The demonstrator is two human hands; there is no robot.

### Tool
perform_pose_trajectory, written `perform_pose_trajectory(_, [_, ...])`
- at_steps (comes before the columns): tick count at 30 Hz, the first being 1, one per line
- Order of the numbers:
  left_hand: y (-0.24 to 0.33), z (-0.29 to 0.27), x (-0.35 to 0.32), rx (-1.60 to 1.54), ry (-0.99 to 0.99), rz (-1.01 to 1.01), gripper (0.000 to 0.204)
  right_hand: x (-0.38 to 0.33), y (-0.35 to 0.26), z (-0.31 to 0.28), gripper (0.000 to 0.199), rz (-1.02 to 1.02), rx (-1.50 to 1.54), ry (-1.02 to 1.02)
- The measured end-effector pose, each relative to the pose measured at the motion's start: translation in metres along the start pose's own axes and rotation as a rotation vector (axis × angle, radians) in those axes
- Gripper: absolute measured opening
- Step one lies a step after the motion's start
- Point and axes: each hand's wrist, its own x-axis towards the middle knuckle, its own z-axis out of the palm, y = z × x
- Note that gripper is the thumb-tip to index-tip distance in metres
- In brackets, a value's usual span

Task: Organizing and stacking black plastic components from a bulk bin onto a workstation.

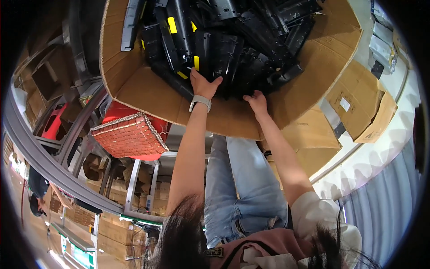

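A large cardboard box (148,92) stands open in front of me, heaped with long black plastic parts (224,49), some bearing yellow stickers (172,25). My left hand (204,85), with a pale band on its wrist, reaches over the near wall to the parts. Its thumb and forefinger are spread apart, and no part is plainly gripped. To its right, my right hand (256,103) is at the near edge of the heap with its fingers curled. What they close on, if anything, is lost against the dark parts.
A red basket (130,136) with a pale braided rim sits left of the box beside a metal frame (67,175). Flattened or folded cardboard boxes (358,105) lie at right, near wrapped silver packages (382,45). Another person (39,188) is far left.
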Motion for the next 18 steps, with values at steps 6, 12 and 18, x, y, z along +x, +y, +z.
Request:
perform_pose_trajectory(6, [-0.008,0.009,0.032,-0.017,-0.058,-0.023,0.112,0.001,-0.012,0.024,0.073,-0.067,0.224,-0.04])
perform_pose_trajectory(12, [-0.019,-0.005,0.035,0.14,-0.125,-0.062,0.107,-0.001,-0.016,0.017,0.085,0.044,0.235,-0.216])
perform_pose_trajectory(18, [-0.015,0.013,0.027,0.037,-0.296,0.031,0.091,0.022,0.007,0.017,0.076,-0.155,0.228,-0.124])
